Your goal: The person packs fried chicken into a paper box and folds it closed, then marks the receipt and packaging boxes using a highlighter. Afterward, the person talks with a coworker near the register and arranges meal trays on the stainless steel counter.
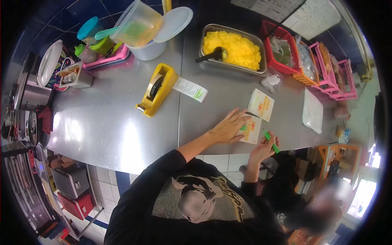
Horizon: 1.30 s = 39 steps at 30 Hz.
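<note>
My left hand (229, 128) lies with its fingers stretched out over the left part of a small white box (254, 134) with orange and yellow print. A small green thing (243, 128) shows by its fingers; I cannot make out its kind. Between the fingers of my right hand (262, 150) is a green marker (271, 142), its tip toward the box and a little apart from it. A second printed white box (261, 105) stands just behind the first. To the left lies a paper receipt (191, 90) with green marks near its end.
A yellow tape dispenser (157, 90) stands on the steel table (102, 122). Behind are a metal pan (234, 67) of yellow food with a black spoon, a red basket (281, 51) and plastic tubs (141, 24). A white packet (312, 110) lies right. Another person (314, 208) is at lower right.
</note>
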### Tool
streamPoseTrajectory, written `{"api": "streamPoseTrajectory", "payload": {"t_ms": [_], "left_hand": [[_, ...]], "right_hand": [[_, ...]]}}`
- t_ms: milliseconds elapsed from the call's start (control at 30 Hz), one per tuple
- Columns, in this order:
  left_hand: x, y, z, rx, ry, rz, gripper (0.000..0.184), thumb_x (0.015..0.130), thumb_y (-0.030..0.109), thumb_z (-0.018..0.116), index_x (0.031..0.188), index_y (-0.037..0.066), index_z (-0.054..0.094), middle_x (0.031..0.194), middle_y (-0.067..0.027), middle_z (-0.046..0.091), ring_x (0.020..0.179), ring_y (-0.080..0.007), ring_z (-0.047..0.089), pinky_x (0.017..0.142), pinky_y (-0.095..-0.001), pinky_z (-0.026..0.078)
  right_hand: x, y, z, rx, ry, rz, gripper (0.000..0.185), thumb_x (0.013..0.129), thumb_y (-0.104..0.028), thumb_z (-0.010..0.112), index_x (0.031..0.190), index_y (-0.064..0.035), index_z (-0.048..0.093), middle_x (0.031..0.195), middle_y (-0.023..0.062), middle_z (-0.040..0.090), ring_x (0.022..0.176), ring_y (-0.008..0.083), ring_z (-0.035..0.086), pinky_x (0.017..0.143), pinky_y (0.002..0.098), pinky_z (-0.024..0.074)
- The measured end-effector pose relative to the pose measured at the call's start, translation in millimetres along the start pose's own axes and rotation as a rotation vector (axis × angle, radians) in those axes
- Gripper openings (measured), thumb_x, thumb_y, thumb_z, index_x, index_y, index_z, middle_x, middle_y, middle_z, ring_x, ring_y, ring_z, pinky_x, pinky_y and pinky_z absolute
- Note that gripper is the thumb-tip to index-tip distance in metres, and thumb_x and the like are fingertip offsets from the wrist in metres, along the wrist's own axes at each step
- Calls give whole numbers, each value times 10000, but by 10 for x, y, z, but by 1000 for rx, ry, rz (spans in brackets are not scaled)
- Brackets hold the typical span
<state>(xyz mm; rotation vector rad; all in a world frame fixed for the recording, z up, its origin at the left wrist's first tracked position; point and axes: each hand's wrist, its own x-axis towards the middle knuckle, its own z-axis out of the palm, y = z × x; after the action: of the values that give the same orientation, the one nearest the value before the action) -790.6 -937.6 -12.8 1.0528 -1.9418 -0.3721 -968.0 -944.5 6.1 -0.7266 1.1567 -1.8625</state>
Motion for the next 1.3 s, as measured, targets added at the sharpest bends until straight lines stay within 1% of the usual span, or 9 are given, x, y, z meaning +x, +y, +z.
{"api": "streamPoseTrajectory", "payload": {"t_ms": [100,200,400,500,533,667,1000,1067,1300], "left_hand": [[-168,70,128,142,-75,25,396,800,244,654,1061,4,477,1304,-144,476,1237,-336,416,980,-498,322],[-506,370,124,296,-91,-89,459,798,279,655,1105,-11,476,1290,-153,483,1229,-330,421,971,-491,332],[-806,707,-6,213,-239,-286,508,755,291,694,1093,-13,468,1288,-167,473,1228,-346,415,965,-492,346],[-717,597,-148,308,-93,-267,497,736,228,722,1073,-12,448,1318,-174,438,1247,-387,387,988,-494,344],[-773,505,-112,208,-58,-301,481,727,188,732,1053,-11,440,1333,-175,420,1255,-406,371,1005,-492,336],[-823,437,-27,-38,59,-334,439,725,108,750,989,-13,420,1324,-189,410,1269,-432,353,1023,-467,344],[-897,173,85,-272,302,-408,441,730,171,780,936,11,423,1253,-206,460,1119,-348,525,861,-401,474],[-923,161,59,-220,291,-415,457,697,207,807,898,32,436,1186,-181,543,1008,-313,583,800,-374,490],[-924,162,43,-259,306,-505,483,664,240,827,856,44,429,1116,-165,596,989,-304,600,795,-375,491]], "right_hand": [[99,209,-482,168,-129,243,232,928,-147,562,1085,-36,432,1043,183,622,702,104,530,581,231,406],[-144,239,-200,214,-34,304,242,934,-137,549,1112,-38,417,1060,190,617,759,119,551,599,234,420],[-66,457,313,27,-293,55,219,910,-108,584,1084,-42,468,1062,180,621,755,130,559,602,243,433],[-83,358,349,92,-377,102,200,894,-75,600,1060,-43,494,1037,170,630,704,125,559,569,239,431],[-155,250,362,79,-393,182,145,899,-92,604,1004,-28,526,946,108,648,677,111,562,599,234,455],[-359,418,198,-82,-534,300,187,859,-30,632,1008,-20,520,992,137,639,697,113,576,571,241,465],[-104,422,373,-247,-941,126,212,787,41,679,945,-6,546,879,70,612,792,116,604,674,244,497],[-91,467,399,-180,-1002,222,189,772,34,694,903,0,562,850,52,600,777,108,604,654,235,496],[-76,451,395,-326,-1112,89,154,768,20,699,850,-2,570,778,40,605,680,91,600,557,220,477]]}}
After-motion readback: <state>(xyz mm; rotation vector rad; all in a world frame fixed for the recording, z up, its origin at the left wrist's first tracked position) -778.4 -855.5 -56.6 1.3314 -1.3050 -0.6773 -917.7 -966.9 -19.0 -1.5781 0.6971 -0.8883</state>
